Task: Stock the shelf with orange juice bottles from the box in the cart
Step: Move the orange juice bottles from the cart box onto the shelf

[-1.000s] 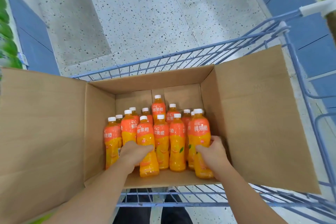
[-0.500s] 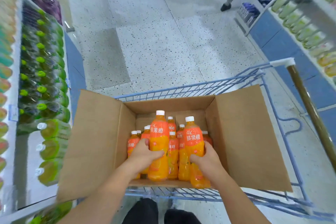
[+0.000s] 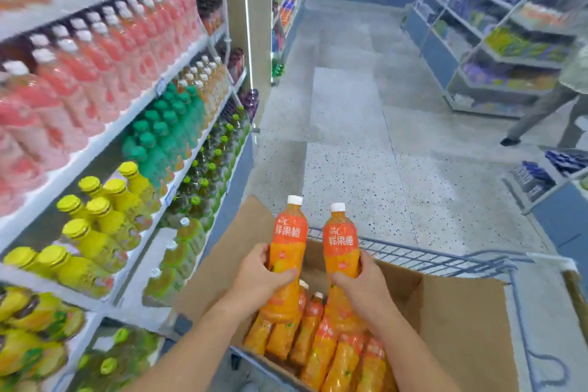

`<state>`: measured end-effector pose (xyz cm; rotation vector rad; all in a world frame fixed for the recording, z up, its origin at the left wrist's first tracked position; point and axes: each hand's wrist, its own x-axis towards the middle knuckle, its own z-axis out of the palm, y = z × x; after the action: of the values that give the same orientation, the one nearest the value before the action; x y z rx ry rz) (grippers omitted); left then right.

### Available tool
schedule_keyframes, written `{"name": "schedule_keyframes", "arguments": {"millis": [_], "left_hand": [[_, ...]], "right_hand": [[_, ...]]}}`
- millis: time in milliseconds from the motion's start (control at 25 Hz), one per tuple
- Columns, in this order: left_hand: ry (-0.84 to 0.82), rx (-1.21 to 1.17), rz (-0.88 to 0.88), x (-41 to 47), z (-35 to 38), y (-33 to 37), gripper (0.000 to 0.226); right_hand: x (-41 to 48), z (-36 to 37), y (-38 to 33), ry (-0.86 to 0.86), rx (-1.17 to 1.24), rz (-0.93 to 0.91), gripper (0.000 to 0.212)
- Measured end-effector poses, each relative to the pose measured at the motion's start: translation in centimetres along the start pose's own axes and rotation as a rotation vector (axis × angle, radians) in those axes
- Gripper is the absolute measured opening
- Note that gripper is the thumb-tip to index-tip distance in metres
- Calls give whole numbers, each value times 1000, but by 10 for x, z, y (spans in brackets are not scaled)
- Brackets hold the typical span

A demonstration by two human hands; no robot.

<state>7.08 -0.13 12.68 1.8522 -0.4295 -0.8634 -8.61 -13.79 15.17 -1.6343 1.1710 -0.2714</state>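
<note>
The job has only just begun. Many orange juice bottles (image 3: 321, 350) stand in the box (image 3: 461, 315) in the cart (image 3: 445, 259). The shelf (image 3: 105, 140) on the left is blurry, so it is hard to tell if any are there yet. The left hand (image 3: 257, 277) holds the left bottle (image 3: 288, 242) and the right hand (image 3: 366, 289) holds the right bottle (image 3: 340, 248), both upright above the box. Each hand's fingers (image 3: 259, 253) curl round the bottle's middle, below the label. Both bottles must go on the shelf.

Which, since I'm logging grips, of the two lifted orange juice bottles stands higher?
The left bottle in the left hand, nearer the shelves; its white cap tops the right bottle.
</note>
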Motion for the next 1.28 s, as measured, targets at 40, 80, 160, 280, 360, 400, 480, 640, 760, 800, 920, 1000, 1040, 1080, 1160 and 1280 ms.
{"name": "schedule_keyframes", "arguments": {"millis": [40, 80, 160, 280, 360, 400, 480, 640, 760, 800, 920, 1000, 1040, 1080, 1160, 1280], "left_hand": [[50, -13, 11, -8, -8, 8, 62], [97, -33, 25, -18, -17, 18, 63], [197, -69, 56, -36, -40, 33, 61], [401, -86, 112, -70, -85, 49, 60], [514, -102, 146, -97, -119, 58, 53], [565, -102, 161, -111, -138, 62, 53], [661, -99, 192, -145, -177, 70, 55], [846, -83, 272, -209, -256, 79, 44], [1004, -36, 289, -259, -320, 75, 44], [1050, -18, 286, -275, -342, 72, 47], [1175, -3, 280, -317, -403, 62, 53], [1253, 6, 285, -339, -439, 57, 56], [1286, 9, 288, -348, -454, 55, 59], [1316, 7, 289, -357, -471, 51, 61], [1348, 0, 282, -370, -498, 45, 64], [1411, -31, 275, -380, -535, 38, 64]], "right_hand": [[0, 0, -13, -23, -5, -42, 33], [-2, 1, -27, -60, -3, -89, 31], [-4, 7, -53, -121, -1, -187, 31], [-17, 30, -102, -222, -26, -332, 35], [-31, 50, -135, -310, -25, -424, 32], [-40, 62, -152, -344, -28, -467, 31], [-61, 89, -187, -414, -19, -546, 31], [-112, 148, -251, -533, -14, -706, 31], [-159, 202, -295, -612, 7, -801, 25], [-175, 222, -309, -640, 24, -827, 22], [-220, 283, -342, -721, 57, -904, 25], [-247, 321, -359, -767, 75, -926, 29], [-258, 339, -366, -781, 85, -927, 30], [-268, 358, -373, -798, 96, -930, 31], [-287, 386, -386, -838, 115, -933, 32], [-308, 424, -409, -931, 122, -960, 33]]}}
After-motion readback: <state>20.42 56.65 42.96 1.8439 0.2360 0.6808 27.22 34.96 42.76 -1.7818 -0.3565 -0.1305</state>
